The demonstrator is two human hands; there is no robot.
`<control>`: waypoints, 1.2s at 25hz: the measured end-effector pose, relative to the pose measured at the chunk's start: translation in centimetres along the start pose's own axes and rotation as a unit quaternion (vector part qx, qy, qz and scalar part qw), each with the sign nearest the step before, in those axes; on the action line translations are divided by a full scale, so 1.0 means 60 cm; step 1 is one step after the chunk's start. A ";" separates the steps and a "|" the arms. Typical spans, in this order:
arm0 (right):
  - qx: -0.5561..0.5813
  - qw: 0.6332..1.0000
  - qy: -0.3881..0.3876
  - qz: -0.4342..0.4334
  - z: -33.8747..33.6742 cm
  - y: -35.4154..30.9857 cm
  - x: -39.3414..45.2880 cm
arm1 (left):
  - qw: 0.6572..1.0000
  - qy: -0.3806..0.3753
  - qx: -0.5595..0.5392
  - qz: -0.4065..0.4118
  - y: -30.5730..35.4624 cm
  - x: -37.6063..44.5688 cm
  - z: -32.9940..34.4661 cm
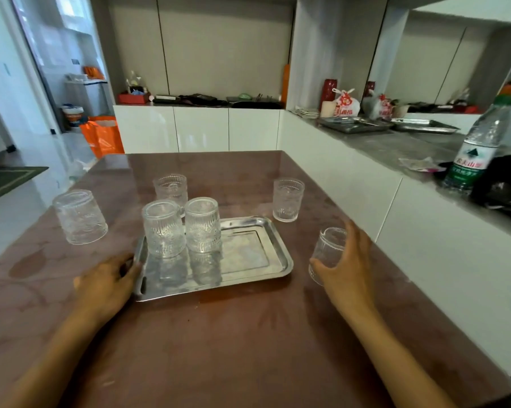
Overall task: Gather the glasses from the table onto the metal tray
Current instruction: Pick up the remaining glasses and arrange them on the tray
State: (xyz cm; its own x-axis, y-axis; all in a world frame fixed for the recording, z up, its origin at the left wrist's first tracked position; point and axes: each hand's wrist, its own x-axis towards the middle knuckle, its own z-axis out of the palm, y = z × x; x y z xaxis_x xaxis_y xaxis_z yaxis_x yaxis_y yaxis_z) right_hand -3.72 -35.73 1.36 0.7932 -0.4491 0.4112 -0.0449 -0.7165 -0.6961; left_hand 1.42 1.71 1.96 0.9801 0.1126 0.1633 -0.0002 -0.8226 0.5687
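Head view
Table (pixel 248 334): reddish-brown top, carrying tray and glasses.
Tray (pixel 266 254): metal, lying near table centre; right half bare.
Glasses on tray: two, upside down, standing side by side at tray's left end, one (pixel 163 229) at 9 o'clock of the other (pixel 202 225).
Glass behind tray (pixel 171 188): sitting on table at 12 o'clock of the pair.
Far-right glass (pixel 288 200): standing at 1 o'clock of tray.
Left glass (pixel 80 217): upside down, tilting, well apart at 10 o'clock.
Left hand (pixel 107 285): fingers resting against tray's left rim, not clenching.
Right hand (pixel 347 267): wrapping around a sixth glass (pixel 326 251) at 3 o'clock of tray, glass leaning.
Counter (pixel 395 148): at 2 o'clock, holding a bottle (pixel 472 151).
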 end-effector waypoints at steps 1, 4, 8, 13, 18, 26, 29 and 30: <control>0.052 0.998 0.014 0.011 -0.003 0.007 0.002 | 1.000 -0.001 -0.001 0.003 0.000 0.000 0.000; 0.116 0.993 0.006 0.016 -0.006 0.009 0.012 | 1.000 -0.001 0.007 0.006 -0.004 0.003 0.001; 0.194 0.980 -0.012 -0.039 0.027 -0.060 0.051 | 1.000 0.005 0.012 -0.001 -0.010 0.005 0.003; 0.128 0.982 -0.110 -0.085 0.142 -0.154 0.104 | 0.999 0.030 0.033 0.005 -0.007 0.009 0.009; 0.102 0.978 -0.166 -0.074 0.221 -0.147 0.115 | 0.999 0.040 0.028 0.001 -0.017 0.015 0.015; 0.156 0.959 -0.222 -0.077 0.212 -0.118 0.114 | 0.999 0.038 0.008 0.004 -0.014 0.015 0.014; 0.232 0.967 -0.057 -0.089 0.170 -0.084 0.122 | 1.000 0.028 0.004 0.009 -0.012 0.015 0.014; 0.234 0.969 0.011 -0.076 0.157 -0.068 0.134 | 1.000 0.028 0.005 0.011 -0.011 0.016 0.014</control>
State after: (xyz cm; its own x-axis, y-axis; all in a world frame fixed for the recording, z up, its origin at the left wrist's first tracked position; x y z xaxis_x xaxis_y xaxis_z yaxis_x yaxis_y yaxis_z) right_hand 8.58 -31.38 1.99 0.7552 -0.3726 0.5393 0.3559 -0.4579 -0.8147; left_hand 2.51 1.87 1.05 0.9671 0.1256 0.2211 -0.0195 -0.8304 0.5568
